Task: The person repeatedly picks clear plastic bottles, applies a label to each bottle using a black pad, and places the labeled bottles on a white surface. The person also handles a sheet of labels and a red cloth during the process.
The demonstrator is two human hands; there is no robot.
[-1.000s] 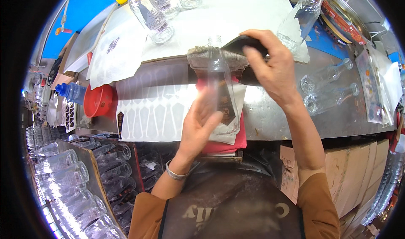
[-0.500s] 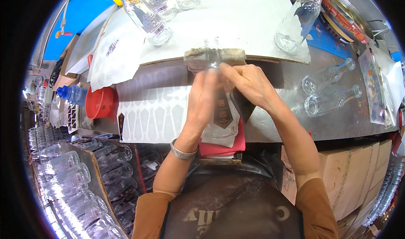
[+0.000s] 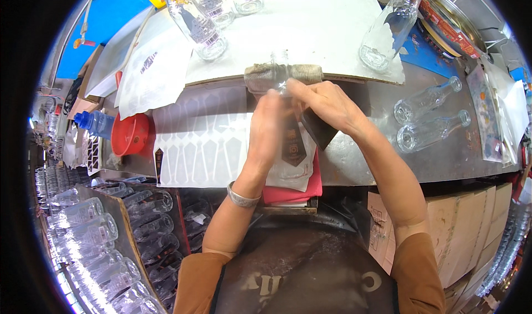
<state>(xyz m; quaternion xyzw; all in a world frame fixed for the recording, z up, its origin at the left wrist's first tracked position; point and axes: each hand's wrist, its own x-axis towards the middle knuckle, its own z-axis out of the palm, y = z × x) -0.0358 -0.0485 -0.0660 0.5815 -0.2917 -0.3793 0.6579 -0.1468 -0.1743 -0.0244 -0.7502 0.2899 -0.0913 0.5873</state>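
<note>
A clear glass bottle (image 3: 297, 170) lies in front of me, its neck resting on a rolled beige cloth (image 3: 306, 73) and its base toward me. A dark, pointed label with orange print (image 3: 293, 147) shows on its upper side. My left hand (image 3: 265, 128) lies along the bottle's left side, its fingers smeared by motion. From the right, my right hand (image 3: 331, 108) reaches over the bottle, thumb and forefinger near the neck. A dark flat piece (image 3: 321, 132) sticks out below its curled fingers, which appear closed on it; their tips are hidden.
White label sheets (image 3: 202, 164) lie left of the bottle, beside a red bowl (image 3: 131, 136). Two glass bottles (image 3: 432, 130) lie at right. Other bottles (image 3: 210, 45) stand on the white board (image 3: 299, 20). Crated bottles (image 3: 86, 231) and cartons (image 3: 443, 225) flank me below.
Both hands stay at the bottle with only slight shifts. My left hand is blurred in both frames. The dark piece under my right hand is tilted a little differently. The view has shifted slightly.
</note>
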